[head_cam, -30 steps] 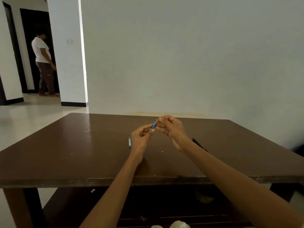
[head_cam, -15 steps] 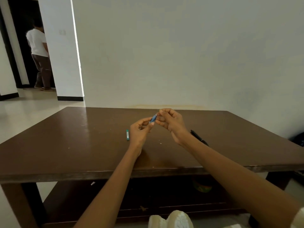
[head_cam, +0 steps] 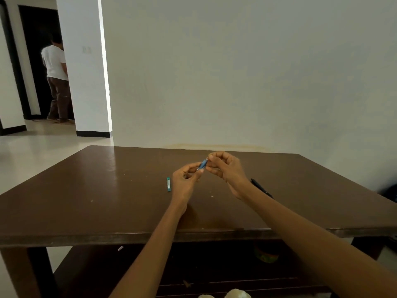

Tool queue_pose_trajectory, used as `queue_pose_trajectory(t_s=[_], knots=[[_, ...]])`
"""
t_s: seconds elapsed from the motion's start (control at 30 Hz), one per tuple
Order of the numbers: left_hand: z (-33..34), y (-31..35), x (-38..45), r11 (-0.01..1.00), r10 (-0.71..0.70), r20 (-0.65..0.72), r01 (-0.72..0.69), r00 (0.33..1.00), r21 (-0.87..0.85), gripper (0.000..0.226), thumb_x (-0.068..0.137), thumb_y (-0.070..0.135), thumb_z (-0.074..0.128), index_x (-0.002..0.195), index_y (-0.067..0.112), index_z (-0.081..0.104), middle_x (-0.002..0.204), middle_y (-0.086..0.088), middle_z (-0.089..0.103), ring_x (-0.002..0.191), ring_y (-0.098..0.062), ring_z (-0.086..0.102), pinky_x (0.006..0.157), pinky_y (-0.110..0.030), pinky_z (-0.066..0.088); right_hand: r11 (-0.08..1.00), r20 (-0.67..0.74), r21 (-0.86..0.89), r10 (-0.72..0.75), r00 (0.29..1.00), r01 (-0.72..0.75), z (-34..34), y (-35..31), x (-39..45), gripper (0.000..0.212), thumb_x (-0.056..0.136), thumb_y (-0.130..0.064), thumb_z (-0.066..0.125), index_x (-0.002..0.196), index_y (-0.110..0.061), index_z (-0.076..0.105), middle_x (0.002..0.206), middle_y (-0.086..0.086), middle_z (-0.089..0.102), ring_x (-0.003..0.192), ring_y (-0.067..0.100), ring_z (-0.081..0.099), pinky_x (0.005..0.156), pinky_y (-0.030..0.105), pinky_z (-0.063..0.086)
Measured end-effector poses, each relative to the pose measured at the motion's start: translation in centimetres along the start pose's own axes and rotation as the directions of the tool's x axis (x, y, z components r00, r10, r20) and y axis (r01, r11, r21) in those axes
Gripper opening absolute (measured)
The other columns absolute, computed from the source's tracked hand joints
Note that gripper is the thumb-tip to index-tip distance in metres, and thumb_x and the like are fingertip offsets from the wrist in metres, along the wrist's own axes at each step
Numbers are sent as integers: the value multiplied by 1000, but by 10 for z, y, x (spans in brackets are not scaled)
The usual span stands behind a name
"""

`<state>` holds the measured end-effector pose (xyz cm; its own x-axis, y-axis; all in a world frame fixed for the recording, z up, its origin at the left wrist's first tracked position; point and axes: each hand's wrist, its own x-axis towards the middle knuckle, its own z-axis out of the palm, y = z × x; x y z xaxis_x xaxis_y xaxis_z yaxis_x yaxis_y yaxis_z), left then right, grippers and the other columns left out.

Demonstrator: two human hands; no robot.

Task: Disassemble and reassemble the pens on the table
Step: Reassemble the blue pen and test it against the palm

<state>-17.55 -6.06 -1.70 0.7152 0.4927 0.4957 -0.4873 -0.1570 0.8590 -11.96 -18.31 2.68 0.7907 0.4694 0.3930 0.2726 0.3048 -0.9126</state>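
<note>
A short blue pen (head_cam: 202, 164) is held above the brown table (head_cam: 107, 201), slanting up to the right. My left hand (head_cam: 185, 179) pinches its lower end and my right hand (head_cam: 227, 168) pinches its upper end. Most of the pen is hidden by my fingers. A green pen part (head_cam: 168, 184) lies flat on the table just left of my left hand. A black pen (head_cam: 261, 187) lies on the table behind my right wrist, partly covered by it.
The table's far edge meets a white wall. Its near edge (head_cam: 129, 236) runs below my forearms, with a lower shelf (head_cam: 107, 274) underneath. A person in a white shirt (head_cam: 56, 80) stands in a doorway far left. Small crumbs dot the tabletop.
My hands stay joined on the blue pen with little change in grip. The view has shifted slightly, and the person in the doorway has turned further away.
</note>
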Motion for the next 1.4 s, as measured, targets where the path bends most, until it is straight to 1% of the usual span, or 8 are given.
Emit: queue_pose_trajectory(t_s=[0.37,0.7,0.83,0.9,0.97,1.03,1.13,1.4], knots=[[-2,5,-3,999,-24,10,24,1000,-39,22,84,9,65,104,18,66,83,5,66,68,-1,59,57,-8,46,972,62,-231,-40,997,53,-3,-8,3,10,86,-9,63,95,-9,69,88,3,73,83,12,71,71,18,56],[-3,6,-5,993,-60,24,62,998,-104,21,84,10,64,98,26,65,82,5,66,65,0,58,56,-9,46,972,42,-227,-51,998,59,-2,-3,6,13,84,-9,65,97,-9,70,89,5,74,82,14,71,73,20,57],[-4,2,2,977,-145,-24,140,989,-161,23,87,9,61,109,13,63,86,-5,67,64,-7,57,57,-17,49,986,-7,-164,-20,1000,19,-6,5,13,17,86,-8,63,103,-5,68,85,5,73,78,14,70,72,22,57],[-9,1,9,955,-183,-71,160,981,-250,24,88,6,58,112,7,60,83,-4,65,60,-7,58,58,-19,49,969,-59,-244,20,998,-34,-10,15,21,23,88,-8,60,110,0,65,88,8,71,80,15,69,77,26,58],[-15,-1,17,935,-198,-111,154,974,-320,25,89,6,55,114,5,57,83,-3,64,62,-9,58,61,-20,51,873,-60,-484,34,998,-58,-14,28,31,24,90,-8,59,111,0,65,91,10,70,82,17,67,81,29,57],[-20,-4,26,916,-217,-135,154,967,-370,24,91,10,54,115,6,56,87,-2,64,67,-11,60,68,-24,53,649,2,-761,-7,1000,6,-18,41,44,22,90,-9,59,109,-3,68,96,11,71,87,19,67,84,29,55],[-24,-6,39,879,-228,-141,142,963,-456,24,91,12,53,114,6,54,88,-4,66,66,-12,64,67,-25,56,421,64,-905,9,998,54,-23,57,66,23,91,-10,57,110,-7,68,111,9,69,102,20,64,93,29,48],[-21,-18,65,858,-217,-105,138,971,-496,18,91,13,55,109,10,57,87,-5,67,59,-13,65,60,-25,58,286,246,-938,154,957,195,-24,92,119,32,94,-5,43,119,-15,62,122,7,62,110,17,55,92,26,38]])
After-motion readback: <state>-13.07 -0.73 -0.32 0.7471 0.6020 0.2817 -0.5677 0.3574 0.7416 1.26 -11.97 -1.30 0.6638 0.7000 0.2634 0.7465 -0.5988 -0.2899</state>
